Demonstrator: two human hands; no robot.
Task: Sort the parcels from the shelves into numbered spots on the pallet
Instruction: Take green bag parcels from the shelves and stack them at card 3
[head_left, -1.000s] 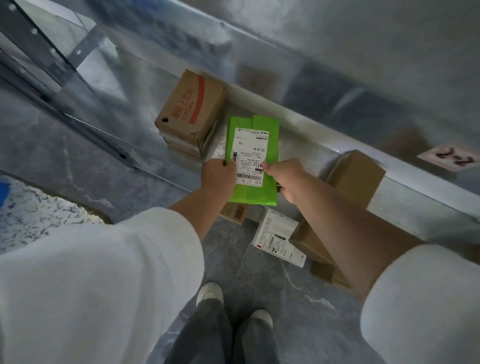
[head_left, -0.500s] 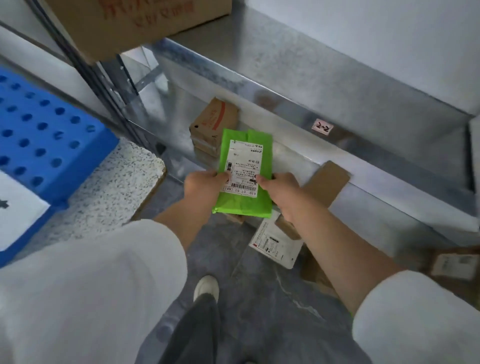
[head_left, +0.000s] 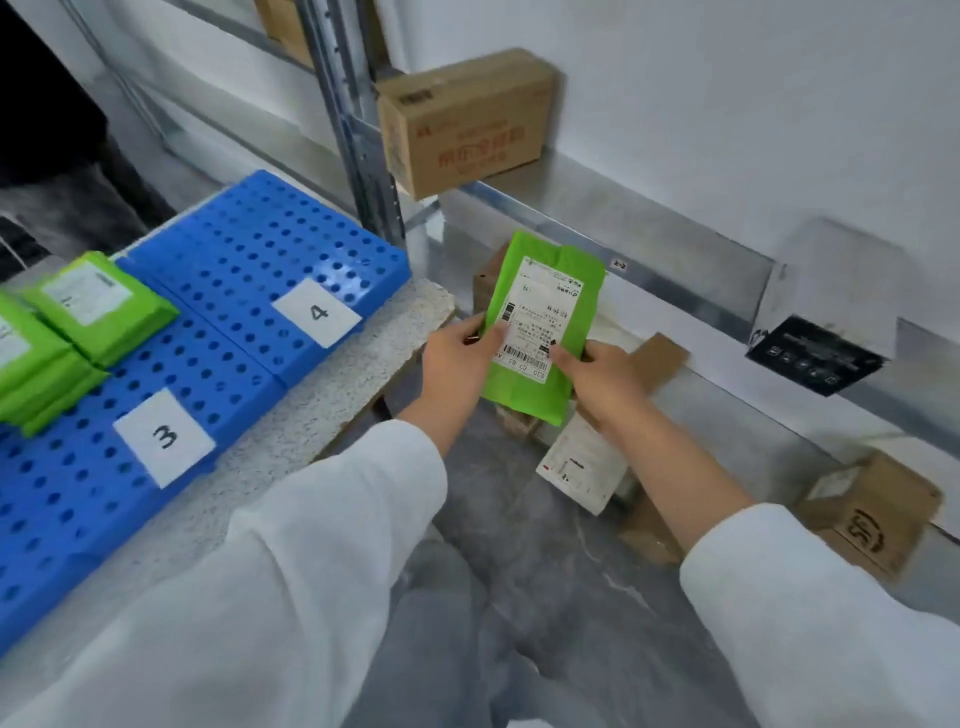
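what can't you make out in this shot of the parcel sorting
All in the head view:
- the label on the green parcel, gripped by the left hand and right hand: print too small and blurred to read.
- the stack of green parcels on the pallet: cut off by the left edge, count unknown.
- the brown box behind: mostly hidden by the held parcel.

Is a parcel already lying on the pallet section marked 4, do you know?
No, the pallet section with the 4 label shows only bare blue plastic; the stacked green parcels lie further left.
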